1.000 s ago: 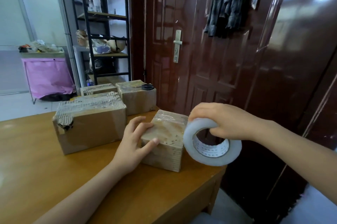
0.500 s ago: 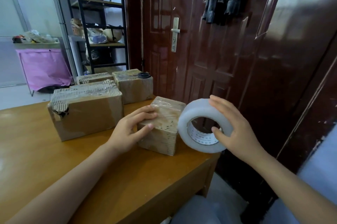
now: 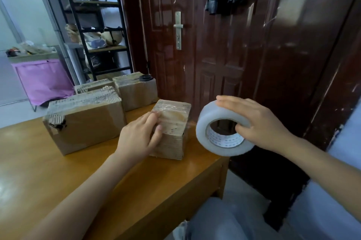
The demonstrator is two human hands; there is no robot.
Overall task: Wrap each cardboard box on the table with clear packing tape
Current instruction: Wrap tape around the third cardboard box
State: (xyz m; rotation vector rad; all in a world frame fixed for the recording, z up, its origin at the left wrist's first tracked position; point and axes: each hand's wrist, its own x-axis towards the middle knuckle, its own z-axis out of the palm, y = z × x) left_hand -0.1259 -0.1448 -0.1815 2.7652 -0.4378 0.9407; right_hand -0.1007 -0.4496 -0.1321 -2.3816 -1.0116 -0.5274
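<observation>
Small brown cardboard box already glossy with clear tape (image 3: pixel 172 130) standing near right edge of orange-brown wooden table (image 3: pixel 58 177). Left hand (image 3: pixel 139 136) laid against its near-left face, fingers nearly straight and pressing flat, nothing gripped. Right hand (image 3: pixel 259 122) holding large white-looking roll of clear packing tape (image 3: pixel 222 128) in air just right of small box, beyond table edge; fingers over top of roll, thumb hooked into printed core. Thin strip of tape apparently running from roll to box, blurred. Larger brown cardboard box with torn corrugated top (image 3: pixel 84 120) to left, close beside small box. Two further cardboard boxes (image 3: pixel 134 91) behind, black scissors (image 3: pixel 145 78) resting on right one.
</observation>
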